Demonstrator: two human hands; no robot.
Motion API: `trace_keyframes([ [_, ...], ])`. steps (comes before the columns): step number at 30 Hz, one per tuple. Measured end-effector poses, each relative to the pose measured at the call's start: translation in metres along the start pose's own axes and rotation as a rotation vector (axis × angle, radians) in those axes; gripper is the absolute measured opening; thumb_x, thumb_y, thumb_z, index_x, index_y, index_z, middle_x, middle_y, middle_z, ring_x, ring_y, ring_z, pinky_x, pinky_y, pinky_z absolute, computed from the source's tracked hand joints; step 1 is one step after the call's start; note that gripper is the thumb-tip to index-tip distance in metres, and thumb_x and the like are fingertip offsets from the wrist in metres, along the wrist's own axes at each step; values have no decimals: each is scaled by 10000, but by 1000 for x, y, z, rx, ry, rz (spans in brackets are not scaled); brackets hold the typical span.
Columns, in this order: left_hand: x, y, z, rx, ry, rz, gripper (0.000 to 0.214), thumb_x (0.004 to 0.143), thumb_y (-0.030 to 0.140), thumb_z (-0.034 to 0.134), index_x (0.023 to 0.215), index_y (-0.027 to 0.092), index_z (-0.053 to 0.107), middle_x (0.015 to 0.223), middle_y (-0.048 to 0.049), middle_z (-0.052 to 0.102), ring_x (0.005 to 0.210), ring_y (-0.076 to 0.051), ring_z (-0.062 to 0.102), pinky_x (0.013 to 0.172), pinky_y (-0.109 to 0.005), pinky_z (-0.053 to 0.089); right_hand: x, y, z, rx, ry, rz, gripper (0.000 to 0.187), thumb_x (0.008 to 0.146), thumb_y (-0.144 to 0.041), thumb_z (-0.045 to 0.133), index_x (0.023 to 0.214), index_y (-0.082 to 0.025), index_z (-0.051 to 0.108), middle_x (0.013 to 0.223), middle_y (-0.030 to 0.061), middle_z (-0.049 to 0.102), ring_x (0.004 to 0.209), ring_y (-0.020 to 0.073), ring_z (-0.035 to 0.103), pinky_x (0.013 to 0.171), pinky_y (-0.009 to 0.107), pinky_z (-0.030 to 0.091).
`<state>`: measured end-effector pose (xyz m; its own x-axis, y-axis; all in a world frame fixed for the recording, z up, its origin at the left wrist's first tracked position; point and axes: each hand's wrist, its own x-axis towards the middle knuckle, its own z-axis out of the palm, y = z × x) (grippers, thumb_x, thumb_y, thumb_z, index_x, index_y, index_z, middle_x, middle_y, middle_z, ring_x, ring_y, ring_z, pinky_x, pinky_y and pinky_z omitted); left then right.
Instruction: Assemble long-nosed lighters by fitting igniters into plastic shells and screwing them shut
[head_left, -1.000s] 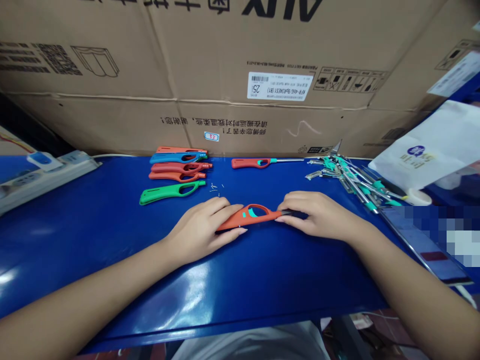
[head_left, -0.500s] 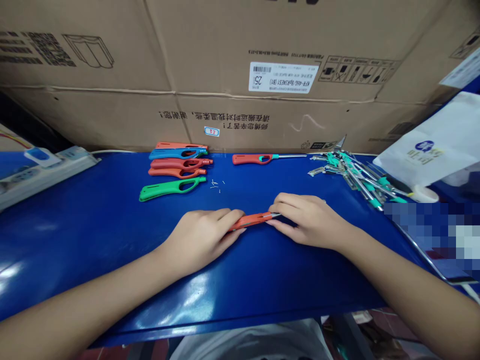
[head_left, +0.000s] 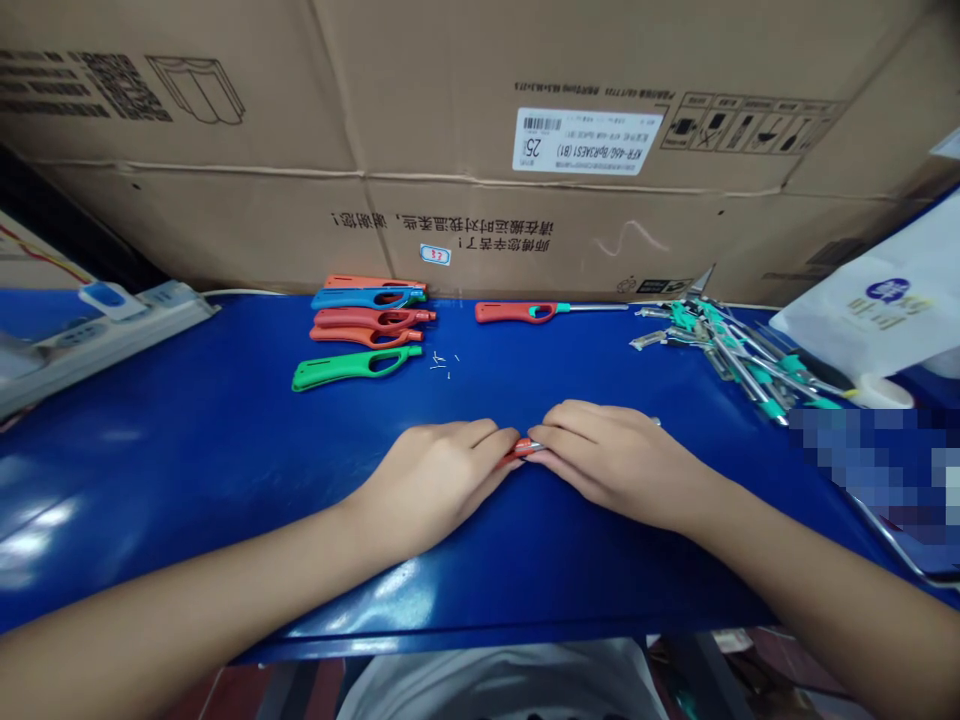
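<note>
- Midway between the far and near edges of the blue bench (head_left: 247, 460), an orange-red lighter body (head_left: 522, 450) sits between the two hands, mostly hidden by fingers.
- The left hand (head_left: 442, 480) is wrapped around that body; the right hand (head_left: 619, 455) grips the metal tube (head_left: 538, 446) at its front, and what seems to be the tube's end shows past the knuckles.
- By its look, the body should feel light, stiff and smooth; its plastic might crack under a hard twist. The tube seems rigid and slicker, so it could slip through dry fingers.
- Best hold: the body in the left palm, the tube pinched close to the joint so it does not lever sideways.
- Along the bench's far edge, a red lighter (head_left: 502, 313) lies apart from a green handle (head_left: 330, 371) on the left and heaped tubes (head_left: 739, 362) toward the right corner.
</note>
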<state>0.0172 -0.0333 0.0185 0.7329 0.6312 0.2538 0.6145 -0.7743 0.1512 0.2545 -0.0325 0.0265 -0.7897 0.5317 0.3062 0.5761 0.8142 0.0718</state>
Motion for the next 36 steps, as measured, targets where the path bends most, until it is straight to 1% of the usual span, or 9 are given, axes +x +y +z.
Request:
trace_keyframes([
  [5,2,-1,-3,-16,-75,13,308,1087,325,392,986,180,644,847,-4,664,717,-181,668,594,-305,463,-3,2,0,-4,-59,-23,257,1038,-174,450,965,-143,694,906,76,683,791,210,588,659,343,425],
  [9,3,-2,-3,25,-107,32,278,1081,303,405,1038,180,651,867,-5,673,726,-188,671,613,-313,475,-3,-1,2,-7,-14,-32,260,1030,-147,449,904,-148,676,830,56,647,745,201,547,642,332,400],
  [12,3,-2,-2,24,-114,37,262,1077,295,416,1066,180,652,879,-3,679,743,-187,677,627,-309,481,-2,-2,3,9,19,-35,242,1020,-136,464,905,-141,676,825,51,643,745,200,545,644,330,395],
  [17,1,-2,-3,34,-104,46,270,1077,285,412,1071,176,660,871,-6,684,737,-190,676,615,-303,469,-2,-1,6,36,-26,-16,207,1024,-161,483,987,-137,685,837,48,657,741,198,574,650,332,390],
  [22,0,-1,-5,7,-112,28,262,1074,295,425,1076,183,663,878,-2,688,744,-191,684,609,-302,465,-4,-3,3,51,-124,25,183,1020,-169,497,973,-151,674,829,38,649,720,196,596,624,337,370],
  [24,1,-1,-4,-2,-111,18,259,1072,305,433,1066,187,663,875,0,686,745,-191,687,610,-303,468,-5,-4,2,45,-143,33,186,1019,-173,498,955,-152,671,809,35,642,699,197,597,613,341,362],
  [29,0,-1,-3,14,-59,34,243,1067,314,449,1065,186,656,885,-4,683,745,-193,682,612,-304,470,-5,-4,1,29,-89,34,211,1035,-197,483,988,-144,682,846,51,677,725,202,621,617,343,362],
  [32,0,1,-2,38,-28,47,274,1076,317,425,1046,176,658,869,-10,676,735,-192,674,612,-302,468,-5,-4,1,21,-96,38,221,1039,-207,478,1010,-142,687,834,48,681,700,196,613,600,339,349],
  [36,-1,1,-3,8,-33,31,267,1072,307,435,1045,175,665,867,-12,667,735,-194,673,617,-305,469,-5,-4,0,-13,-74,14,198,1028,-188,496,1009,-146,688,862,53,693,718,196,606,618,337,351],
])
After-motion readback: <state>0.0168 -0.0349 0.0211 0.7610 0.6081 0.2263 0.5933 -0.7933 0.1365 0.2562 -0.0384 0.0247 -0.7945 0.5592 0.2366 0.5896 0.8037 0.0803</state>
